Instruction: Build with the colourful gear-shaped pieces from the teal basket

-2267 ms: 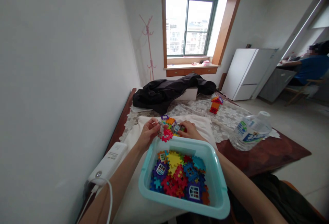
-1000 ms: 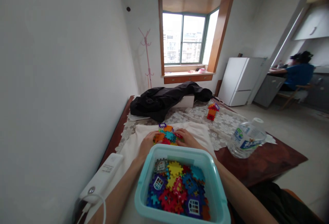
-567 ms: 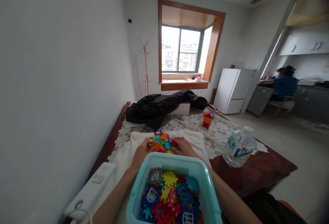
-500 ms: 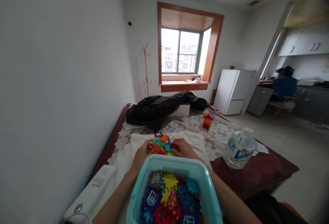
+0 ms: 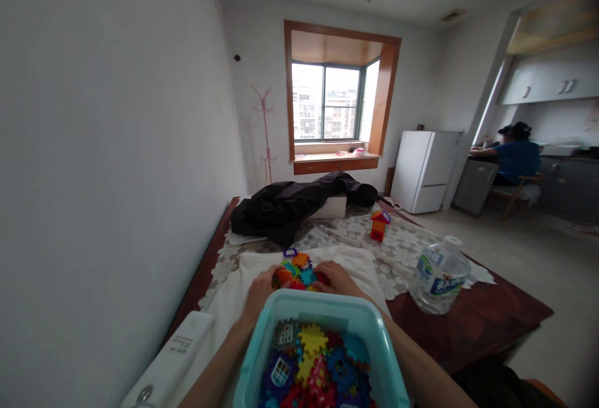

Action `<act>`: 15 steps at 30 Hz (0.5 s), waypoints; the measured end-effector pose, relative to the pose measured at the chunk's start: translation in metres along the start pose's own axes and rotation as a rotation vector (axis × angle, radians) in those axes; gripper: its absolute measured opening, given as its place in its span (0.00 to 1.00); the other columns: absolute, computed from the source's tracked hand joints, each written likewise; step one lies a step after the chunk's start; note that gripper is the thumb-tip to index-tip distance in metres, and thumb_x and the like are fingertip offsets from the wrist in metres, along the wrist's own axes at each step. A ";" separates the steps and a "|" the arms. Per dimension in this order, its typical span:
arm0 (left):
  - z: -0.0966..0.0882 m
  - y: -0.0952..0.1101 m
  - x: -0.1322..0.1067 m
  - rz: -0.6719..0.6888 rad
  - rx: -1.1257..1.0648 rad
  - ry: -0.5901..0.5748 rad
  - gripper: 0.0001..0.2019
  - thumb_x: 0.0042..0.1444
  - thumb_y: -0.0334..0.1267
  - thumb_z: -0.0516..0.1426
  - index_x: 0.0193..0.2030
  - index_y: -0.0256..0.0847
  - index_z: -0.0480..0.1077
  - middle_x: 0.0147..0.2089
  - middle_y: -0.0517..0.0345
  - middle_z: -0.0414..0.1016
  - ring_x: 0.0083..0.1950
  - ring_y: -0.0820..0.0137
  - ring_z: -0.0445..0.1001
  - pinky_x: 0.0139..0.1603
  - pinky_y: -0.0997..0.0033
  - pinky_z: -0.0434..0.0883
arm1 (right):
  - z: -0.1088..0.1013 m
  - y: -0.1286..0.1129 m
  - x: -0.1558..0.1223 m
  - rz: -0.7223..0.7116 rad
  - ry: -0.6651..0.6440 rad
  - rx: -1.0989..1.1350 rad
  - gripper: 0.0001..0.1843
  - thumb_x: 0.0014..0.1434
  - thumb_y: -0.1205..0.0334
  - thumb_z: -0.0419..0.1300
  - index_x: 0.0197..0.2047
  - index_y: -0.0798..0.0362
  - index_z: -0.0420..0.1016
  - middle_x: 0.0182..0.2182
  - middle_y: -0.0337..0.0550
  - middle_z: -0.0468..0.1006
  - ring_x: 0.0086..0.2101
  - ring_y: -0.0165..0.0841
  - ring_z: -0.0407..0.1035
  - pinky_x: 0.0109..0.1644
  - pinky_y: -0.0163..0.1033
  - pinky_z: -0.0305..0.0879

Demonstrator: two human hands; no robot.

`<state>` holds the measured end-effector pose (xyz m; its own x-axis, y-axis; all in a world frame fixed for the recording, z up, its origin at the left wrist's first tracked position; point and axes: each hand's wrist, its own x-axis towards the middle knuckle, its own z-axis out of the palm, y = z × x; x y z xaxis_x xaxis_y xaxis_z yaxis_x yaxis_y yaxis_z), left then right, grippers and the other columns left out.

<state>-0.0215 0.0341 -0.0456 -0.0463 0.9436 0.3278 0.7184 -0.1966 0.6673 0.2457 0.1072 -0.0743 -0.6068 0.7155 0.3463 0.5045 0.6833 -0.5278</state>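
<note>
Left hand [image 5: 260,291], right hand [image 5: 339,279]; pieces [image 5: 307,276] between

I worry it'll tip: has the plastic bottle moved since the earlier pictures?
No: the plastic bottle stands in the same spot on the table, judged against its right corner.

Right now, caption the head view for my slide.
Left hand and right hand at colourful toothed pieces, beyond a turquoise bin.

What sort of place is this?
Probably a room in a home: a white fridge, a pink coat rack beside the window, and a lace-patterned cloth on the table.
</note>
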 end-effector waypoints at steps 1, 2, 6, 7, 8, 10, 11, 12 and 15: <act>0.000 -0.001 0.000 0.003 0.031 -0.023 0.24 0.53 0.43 0.65 0.57 0.40 0.78 0.52 0.40 0.84 0.54 0.47 0.80 0.59 0.50 0.72 | 0.000 0.000 0.000 0.013 -0.006 -0.025 0.15 0.63 0.55 0.66 0.52 0.48 0.79 0.50 0.51 0.81 0.50 0.49 0.72 0.58 0.51 0.67; 0.001 -0.002 0.000 0.010 0.051 -0.043 0.26 0.53 0.43 0.66 0.59 0.40 0.78 0.52 0.39 0.83 0.55 0.46 0.80 0.60 0.50 0.71 | 0.001 0.001 0.000 0.032 -0.006 -0.047 0.18 0.63 0.55 0.67 0.55 0.48 0.78 0.51 0.52 0.81 0.51 0.49 0.72 0.58 0.51 0.67; 0.001 -0.004 0.000 0.015 0.053 -0.052 0.28 0.53 0.43 0.65 0.61 0.42 0.77 0.53 0.40 0.83 0.56 0.45 0.79 0.60 0.50 0.71 | 0.003 0.002 -0.001 0.104 0.012 -0.073 0.22 0.62 0.56 0.67 0.59 0.48 0.76 0.53 0.54 0.78 0.51 0.49 0.72 0.56 0.50 0.67; 0.001 -0.004 0.000 0.009 0.046 -0.050 0.28 0.53 0.44 0.66 0.61 0.41 0.77 0.52 0.40 0.83 0.54 0.46 0.80 0.59 0.51 0.71 | 0.003 0.001 -0.001 0.111 0.008 -0.070 0.18 0.61 0.57 0.67 0.54 0.48 0.77 0.51 0.53 0.79 0.50 0.49 0.72 0.55 0.50 0.68; 0.000 -0.004 0.000 0.005 0.037 -0.050 0.28 0.52 0.44 0.66 0.60 0.41 0.78 0.51 0.41 0.83 0.53 0.46 0.80 0.57 0.51 0.71 | 0.002 -0.001 -0.001 0.119 0.008 -0.066 0.14 0.60 0.57 0.68 0.49 0.49 0.78 0.48 0.51 0.79 0.48 0.48 0.72 0.54 0.49 0.68; -0.001 -0.004 0.001 0.005 0.009 -0.058 0.27 0.51 0.45 0.66 0.58 0.40 0.78 0.47 0.43 0.83 0.49 0.49 0.80 0.53 0.54 0.72 | 0.000 -0.007 -0.002 0.141 0.026 -0.047 0.10 0.58 0.57 0.69 0.41 0.48 0.76 0.42 0.48 0.79 0.43 0.46 0.72 0.50 0.48 0.68; -0.001 -0.003 0.002 0.009 -0.010 -0.063 0.26 0.51 0.44 0.66 0.57 0.39 0.79 0.45 0.45 0.83 0.47 0.50 0.80 0.51 0.55 0.73 | -0.001 -0.010 -0.002 0.154 0.047 -0.030 0.10 0.57 0.57 0.69 0.40 0.47 0.74 0.40 0.47 0.78 0.41 0.45 0.72 0.48 0.49 0.68; -0.002 -0.003 0.002 0.015 -0.029 -0.064 0.23 0.52 0.44 0.65 0.55 0.39 0.80 0.43 0.46 0.83 0.45 0.52 0.80 0.50 0.56 0.73 | -0.001 -0.013 -0.002 0.167 0.069 -0.010 0.10 0.56 0.58 0.68 0.39 0.46 0.73 0.38 0.46 0.77 0.40 0.45 0.72 0.47 0.49 0.68; -0.002 -0.001 0.002 0.056 -0.058 -0.041 0.15 0.56 0.45 0.62 0.45 0.41 0.82 0.42 0.47 0.83 0.45 0.53 0.80 0.50 0.56 0.73 | -0.002 -0.017 -0.003 0.174 0.139 0.044 0.10 0.56 0.59 0.67 0.39 0.44 0.70 0.37 0.45 0.76 0.38 0.45 0.72 0.45 0.50 0.69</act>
<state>-0.0239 0.0360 -0.0440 0.0220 0.9406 0.3387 0.6775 -0.2631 0.6868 0.2400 0.0941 -0.0651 -0.4206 0.8374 0.3492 0.5652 0.5429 -0.6212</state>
